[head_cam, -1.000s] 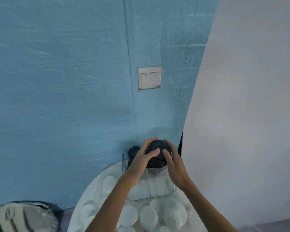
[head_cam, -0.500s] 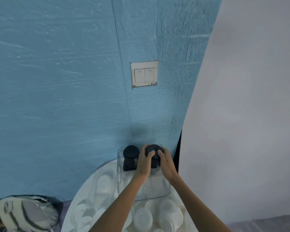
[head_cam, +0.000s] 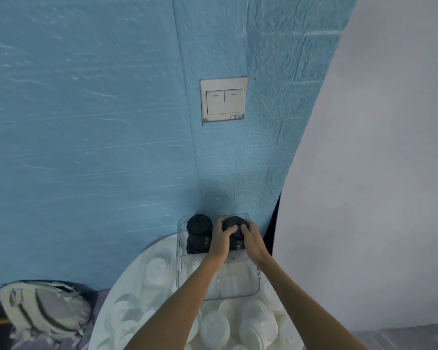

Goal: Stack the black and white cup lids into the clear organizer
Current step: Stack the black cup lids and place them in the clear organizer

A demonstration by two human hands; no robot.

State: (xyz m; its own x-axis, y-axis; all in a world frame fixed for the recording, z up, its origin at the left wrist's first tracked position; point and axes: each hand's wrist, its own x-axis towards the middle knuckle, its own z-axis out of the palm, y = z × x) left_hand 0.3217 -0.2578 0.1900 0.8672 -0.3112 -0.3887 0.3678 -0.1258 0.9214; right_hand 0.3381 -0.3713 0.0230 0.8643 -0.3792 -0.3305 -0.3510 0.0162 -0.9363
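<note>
While both hands are reaching to the far end of the clear organizer (head_cam: 219, 286), they are clasping a stack of black lids (head_cam: 235, 236) from either side. The left hand (head_cam: 221, 242) is curling its thumb and fingers (head_cam: 229, 229) round the left flank of the stack, and the right hand (head_cam: 253, 239) is wrapping the right flank, one fingertip lying on the top lid. That stack is sitting in the organizer's far right compartment, close to the blue wall (head_cam: 86, 122). The lids are looking matt, dark and round, with a raised rim on top and ribbed sides where they are nesting together. Just left of it, in the organizer's far left compartment, a second black stack (head_cam: 199, 233) is standing upright, apart from the hands. The organizer itself is appearing as a see-through ribbed box with thin dividers, its near compartments showing white through the walls. It is resting on a round white desk (head_cam: 127, 281). Around the organizer's near and left sides, loose white lids (head_cam: 215, 329) are lying scattered and overlapping, domed and glossy.
</note>
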